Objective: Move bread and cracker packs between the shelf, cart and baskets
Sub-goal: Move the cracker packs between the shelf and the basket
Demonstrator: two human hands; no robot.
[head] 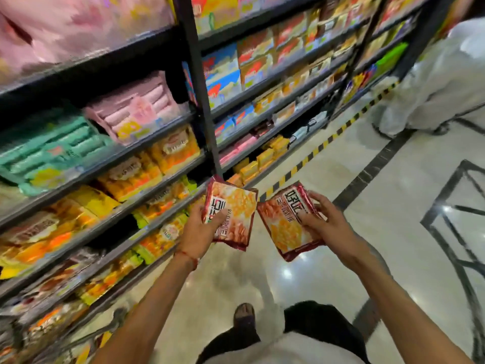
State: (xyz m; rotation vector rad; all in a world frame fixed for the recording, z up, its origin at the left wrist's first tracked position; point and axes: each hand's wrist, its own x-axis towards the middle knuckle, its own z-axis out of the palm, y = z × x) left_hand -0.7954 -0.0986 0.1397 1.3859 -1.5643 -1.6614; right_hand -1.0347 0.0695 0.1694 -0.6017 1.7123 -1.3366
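I hold two red and orange cracker packs in front of me over the aisle floor. My left hand [200, 228] grips the left cracker pack [235, 206] from its left edge, thumb across the front. My right hand [324, 219] grips the right cracker pack [282, 222] from its right side, fingers curled round its edge. The two packs sit side by side, nearly touching. The shelf [147, 179] runs along my left, its rows packed with orange, yellow, green and pink packs.
A wire cart [110, 327] shows at the bottom left beside the shelf foot. A yellow and black striped strip [328, 139] runs along the shelf base. A person in white clothing [435, 82] stands at the far right. Glossy marble floor [393, 206] stretches ahead.
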